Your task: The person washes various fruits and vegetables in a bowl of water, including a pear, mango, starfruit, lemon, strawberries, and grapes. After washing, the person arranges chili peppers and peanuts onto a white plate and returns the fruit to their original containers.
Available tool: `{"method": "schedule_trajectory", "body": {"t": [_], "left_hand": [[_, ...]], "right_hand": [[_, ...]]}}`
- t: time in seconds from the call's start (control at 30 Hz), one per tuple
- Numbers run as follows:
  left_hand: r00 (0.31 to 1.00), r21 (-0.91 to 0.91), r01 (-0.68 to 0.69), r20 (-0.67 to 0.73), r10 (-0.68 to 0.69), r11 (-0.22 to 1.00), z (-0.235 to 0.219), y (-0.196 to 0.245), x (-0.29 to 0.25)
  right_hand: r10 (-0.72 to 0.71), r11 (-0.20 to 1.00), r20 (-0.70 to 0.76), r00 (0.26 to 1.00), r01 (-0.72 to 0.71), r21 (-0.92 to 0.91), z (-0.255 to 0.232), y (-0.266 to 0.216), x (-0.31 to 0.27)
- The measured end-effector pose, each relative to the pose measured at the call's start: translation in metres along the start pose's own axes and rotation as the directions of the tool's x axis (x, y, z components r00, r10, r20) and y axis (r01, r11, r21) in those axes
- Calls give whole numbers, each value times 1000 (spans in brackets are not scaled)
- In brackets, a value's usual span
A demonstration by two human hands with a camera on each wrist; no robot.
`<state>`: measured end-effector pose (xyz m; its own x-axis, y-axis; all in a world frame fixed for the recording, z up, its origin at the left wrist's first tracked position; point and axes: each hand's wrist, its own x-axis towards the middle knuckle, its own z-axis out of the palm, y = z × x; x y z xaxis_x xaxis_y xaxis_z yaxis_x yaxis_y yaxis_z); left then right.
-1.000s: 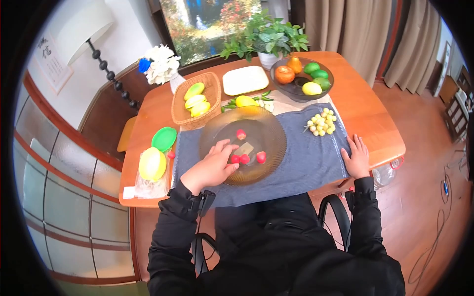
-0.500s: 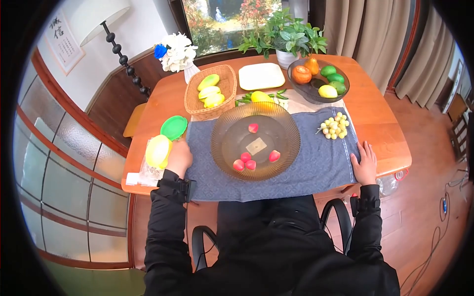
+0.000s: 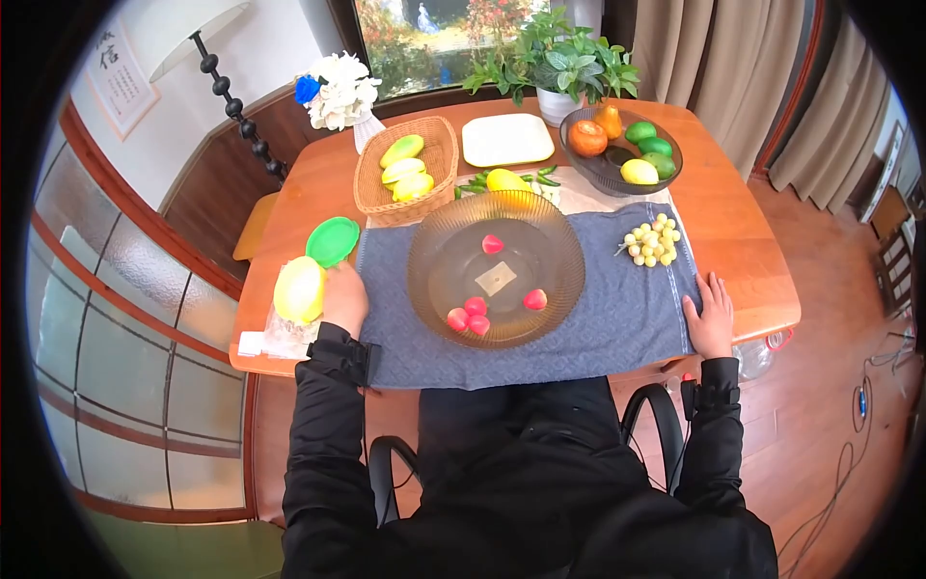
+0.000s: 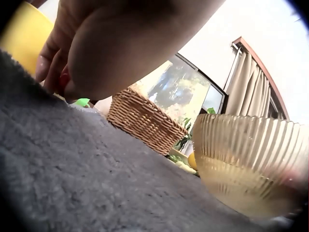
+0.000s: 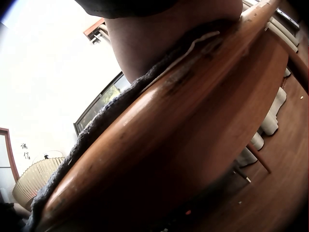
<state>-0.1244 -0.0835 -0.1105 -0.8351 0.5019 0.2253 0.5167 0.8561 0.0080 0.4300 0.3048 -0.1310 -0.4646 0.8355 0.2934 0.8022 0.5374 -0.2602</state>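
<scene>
My left hand [image 3: 344,297] is at the left edge of the blue-grey cloth [image 3: 386,338], between a large yellow fruit [image 3: 300,289] and the glass bowl. In the left wrist view its fingers curl around a small red fruit [image 4: 64,79], mostly hidden by them. The amber ribbed bowl [image 3: 424,289] holds several red fruits [image 3: 535,299]. Flat on the cloth's right edge, beside the table edge, rests my right hand [image 3: 712,317], fingers spread and holding nothing.
A green lid [image 3: 333,241] lies behind the yellow fruit. Farther back are a wicker basket [image 3: 367,198] with yellow fruits, a white tray [image 3: 507,140], green peppers and a dark fruit bowl [image 3: 600,174]. Grapes [image 3: 651,241] lie right of the glass bowl.
My left hand has gone from above the glass bowl leftward to beside the yellow fruit, and its fingers have closed on a red fruit. The right hand stays in place. The head view has shifted.
</scene>
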Motion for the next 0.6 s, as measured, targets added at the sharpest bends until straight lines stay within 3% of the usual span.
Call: {"method": "schedule_trajectory", "body": {"t": [0.07, 0.13, 0.17, 0.2, 0.23, 0.27, 0.33, 0.37, 0.43, 0.5, 0.53, 0.6], "left_hand": [[999, 6, -43, -3, 43, 999, -17, 6, -3], [988, -289, -148, -85, 129, 946, -61, 26, -20], [988, -292, -147, -81, 128, 945, -83, 40, -29], [978, -560, -200, -63, 199, 804, -105, 56, -38], [961, -779, -221, -71, 267, 587, -117, 70, -47], [963, -783, -216, -72, 260, 584, -121, 80, -54], [856, -744, -440, -179, 484, 503, -125, 97, -70], [847, -778, -414, -139, 513, 472, -129, 107, -80], [775, -781, -481, -166, 610, 398, -126, 120, -95], [751, -720, -526, -145, 644, 452, -128, 126, -105], [727, -653, -567, -111, 678, 502, -129, 129, -109], [747, -655, -547, -102, 657, 521, -128, 134, -112]], "right_hand": [[0, 1000, 4, 1000, 0, -4, -2, -3, 2], [-4, 1000, 0, 1000, 4, -9, -3, -3, 0], [-4, 1000, 3, 1000, 4, -14, -3, -2, -1], [-8, 1000, -10, 1000, 8, -8, -1, 0, 0], [-15, 1000, -25, 1000, 15, -4, -1, 1, 2], [-22, 1000, -25, 999, 22, -9, -1, 3, 4], [-15, 993, -51, 999, 21, 114, -1, 8, 5], [-17, 994, -55, 998, 23, 108, -1, 7, 6], [38, 850, -165, 986, 55, 524, 1, 2, 12], [1, 853, -216, 976, 111, 509, -33, -55, 9], [-114, 848, -209, 971, 205, 488, -48, -82, 8], [-348, 806, -165, 923, 384, 450, -82, -138, 6]]}}
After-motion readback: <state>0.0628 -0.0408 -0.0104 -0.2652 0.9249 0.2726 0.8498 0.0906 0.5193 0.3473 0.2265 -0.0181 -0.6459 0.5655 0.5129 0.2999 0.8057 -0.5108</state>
